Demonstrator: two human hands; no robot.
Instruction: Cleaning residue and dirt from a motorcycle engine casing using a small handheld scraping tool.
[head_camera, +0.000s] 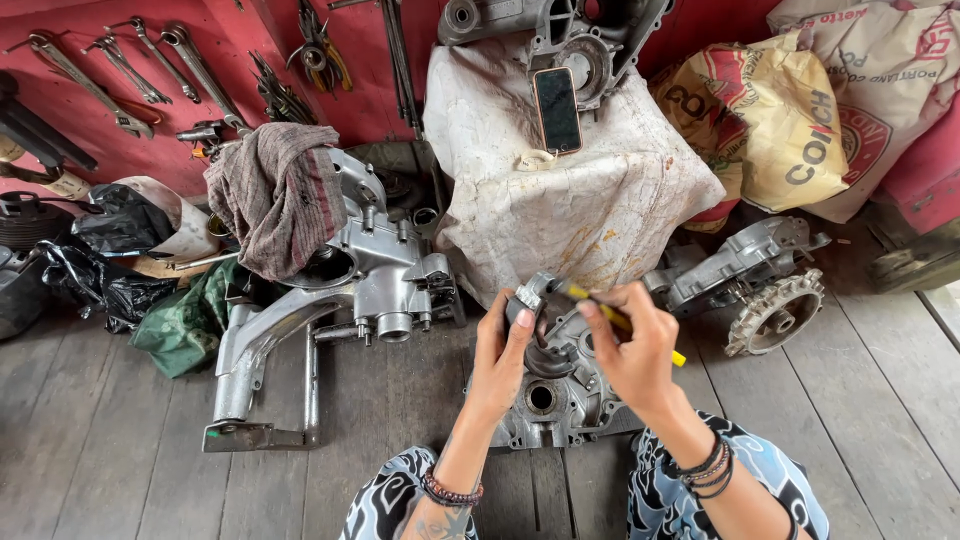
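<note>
Two hands are in view: the left hand (503, 345) and the right hand (632, 350). One yellow-handled tool (620, 320) is in the right hand. Four grey metal engine casings are visible: one under the hands (555, 400), one large one with a long arm (370, 285) at the left, one with a finned round part (745, 280) at the right, and one up on the cloth-covered stand (560, 30). One phone (557, 110) lies on that stand. One striped rag (280, 195) drapes over the large casing. At least four spanners (130, 70) hang on the red wall. Two printed sacks (790, 120) lean at the right.
</note>
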